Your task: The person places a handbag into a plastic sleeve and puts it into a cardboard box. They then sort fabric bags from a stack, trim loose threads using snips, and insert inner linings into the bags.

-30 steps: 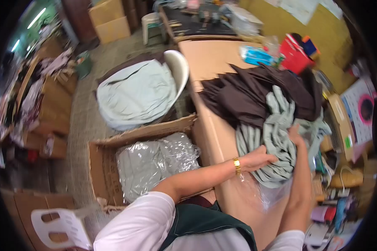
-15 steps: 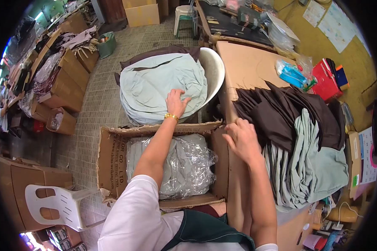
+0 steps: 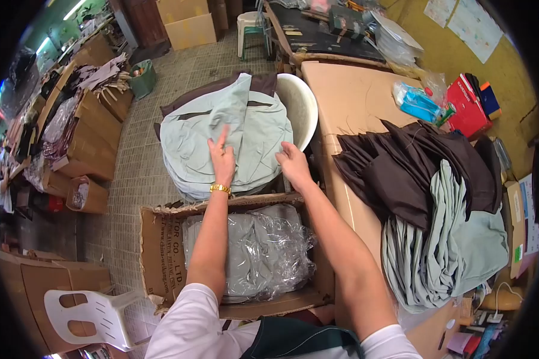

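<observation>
Right hand (image 3: 293, 166) has moved to the pale cloths (image 3: 188, 149)

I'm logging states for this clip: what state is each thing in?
Pale green stack: top piece partly raised
White tub: heaped with cloth
Carton: open
Grey bundle: wrapped in clear plastic
Dark brown cloth: bunched
White chair: upright
Left hand: fingers partly extended, at stack
Right hand: at stack's edge, grip unclear
</observation>
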`<move>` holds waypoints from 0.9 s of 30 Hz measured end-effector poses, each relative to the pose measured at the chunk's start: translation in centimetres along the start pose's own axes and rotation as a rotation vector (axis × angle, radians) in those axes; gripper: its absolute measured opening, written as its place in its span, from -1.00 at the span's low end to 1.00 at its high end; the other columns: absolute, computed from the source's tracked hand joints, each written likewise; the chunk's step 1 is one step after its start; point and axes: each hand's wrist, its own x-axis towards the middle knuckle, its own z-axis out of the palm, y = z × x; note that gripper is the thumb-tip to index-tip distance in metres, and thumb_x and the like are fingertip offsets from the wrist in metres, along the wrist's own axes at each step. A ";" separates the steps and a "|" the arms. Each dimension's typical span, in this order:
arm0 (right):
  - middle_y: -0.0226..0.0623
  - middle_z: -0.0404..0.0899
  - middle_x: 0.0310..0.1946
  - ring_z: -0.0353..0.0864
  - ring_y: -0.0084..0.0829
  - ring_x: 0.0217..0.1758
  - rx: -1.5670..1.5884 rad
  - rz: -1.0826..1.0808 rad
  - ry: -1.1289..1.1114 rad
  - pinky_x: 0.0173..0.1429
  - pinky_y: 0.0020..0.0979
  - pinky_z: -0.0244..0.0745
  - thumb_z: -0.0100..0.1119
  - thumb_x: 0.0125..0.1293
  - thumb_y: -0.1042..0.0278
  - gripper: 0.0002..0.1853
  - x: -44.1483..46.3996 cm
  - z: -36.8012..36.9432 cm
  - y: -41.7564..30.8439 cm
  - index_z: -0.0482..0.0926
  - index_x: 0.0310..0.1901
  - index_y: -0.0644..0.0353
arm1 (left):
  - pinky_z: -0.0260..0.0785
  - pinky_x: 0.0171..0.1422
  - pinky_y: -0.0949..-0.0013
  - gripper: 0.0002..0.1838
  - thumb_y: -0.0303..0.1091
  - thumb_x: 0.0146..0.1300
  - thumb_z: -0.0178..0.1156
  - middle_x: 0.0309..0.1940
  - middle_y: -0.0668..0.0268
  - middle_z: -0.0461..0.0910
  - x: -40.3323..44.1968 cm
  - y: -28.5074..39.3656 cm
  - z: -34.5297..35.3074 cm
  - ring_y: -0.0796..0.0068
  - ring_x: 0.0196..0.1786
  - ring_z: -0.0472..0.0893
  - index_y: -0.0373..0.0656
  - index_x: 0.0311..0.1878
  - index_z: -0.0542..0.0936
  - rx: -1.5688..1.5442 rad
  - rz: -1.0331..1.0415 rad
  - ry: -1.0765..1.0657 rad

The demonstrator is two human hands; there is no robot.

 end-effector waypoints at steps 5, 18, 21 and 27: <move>-0.04 0.65 -0.15 0.62 -0.23 -0.01 -0.209 0.216 0.091 0.09 -0.29 0.48 0.34 0.09 0.30 -0.57 1.9 2.9 0.9 0.56 -0.01 0.32 | -0.32 0.59 0.15 -0.42 -0.55 0.04 0.06 0.26 0.08 0.46 -1.7 0.1 -0.5 -0.12 0.43 0.16 -0.04 0.21 0.55 -0.054 0.018 0.189; -0.53 0.45 -0.58 0.35 -0.66 -0.57 -0.118 0.224 0.183 -0.47 -0.51 0.31 0.16 0.30 0.43 -0.86 2.5 3.9 3.0 0.57 -0.13 0.22 | 0.32 0.08 0.28 -0.79 -0.30 0.28 0.20 -0.34 0.09 0.62 -0.3 -2.0 1.7 0.22 -0.25 0.53 -0.29 -0.30 0.57 -0.212 -0.139 0.004; -0.51 0.48 -0.56 0.39 -0.66 -0.54 0.195 0.226 0.193 -0.50 -0.47 0.34 0.10 0.33 0.44 -0.74 2.1 3.4 1.0 0.56 0.03 0.25 | 0.35 -0.01 0.34 -0.78 -0.30 0.27 0.20 -0.32 0.15 0.63 -2.5 1.9 1.6 0.37 -0.28 0.53 -0.31 -0.23 0.58 -0.005 0.083 -0.082; 0.27 0.32 0.24 0.38 0.03 0.29 -0.558 -0.307 0.114 0.34 -0.24 0.30 0.20 0.23 0.32 -0.50 1.2 2.6 -2.8 0.43 0.20 0.31 | 0.46 0.06 0.20 -0.60 -0.26 0.28 0.19 0.00 0.13 0.61 -0.8 -2.8 0.0 0.20 0.00 0.60 -0.29 0.10 0.48 0.084 -0.323 -0.291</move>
